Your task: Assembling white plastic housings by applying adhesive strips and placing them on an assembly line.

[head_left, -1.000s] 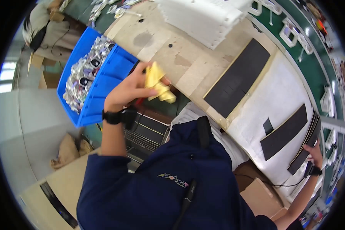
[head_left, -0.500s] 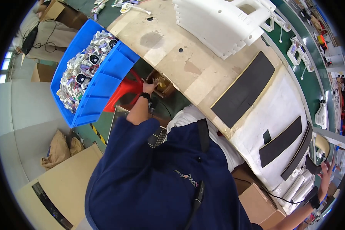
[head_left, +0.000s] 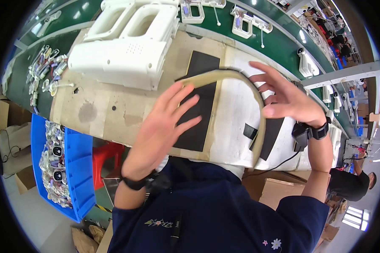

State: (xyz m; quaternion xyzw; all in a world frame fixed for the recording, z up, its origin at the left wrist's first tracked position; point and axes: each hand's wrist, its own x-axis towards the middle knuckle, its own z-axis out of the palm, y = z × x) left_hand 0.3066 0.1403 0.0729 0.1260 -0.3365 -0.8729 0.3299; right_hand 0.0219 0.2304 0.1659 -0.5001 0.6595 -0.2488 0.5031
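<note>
A tan flexible strip [head_left: 236, 76] arches in the air over the worktable, from the fingertips of my left hand [head_left: 164, 126] round to under my right hand [head_left: 283, 99] and down to the table's near edge. Both hands are raised with fingers spread. The left fingertips meet one end of the strip. My right thumb lies against its bend. The exact grip is hidden behind the fingers. Beneath them lie a black mat [head_left: 198, 105] and a white sheet [head_left: 234, 126] on the cardboard-covered table [head_left: 105, 114]. Each wrist carries a black band.
A stack of white plastic housings [head_left: 126, 46] stands at the table's far left. A blue bin [head_left: 78, 177] of small parts sits lower left beside a red stool [head_left: 103, 154]. A green conveyor [head_left: 278, 42] with white parts runs behind. Cardboard boxes [head_left: 278, 189] and another person [head_left: 350, 183] are at right.
My left hand has come up from under the table edge to above the mat. My right hand has moved in from the far right. The tan strip now arches between them.
</note>
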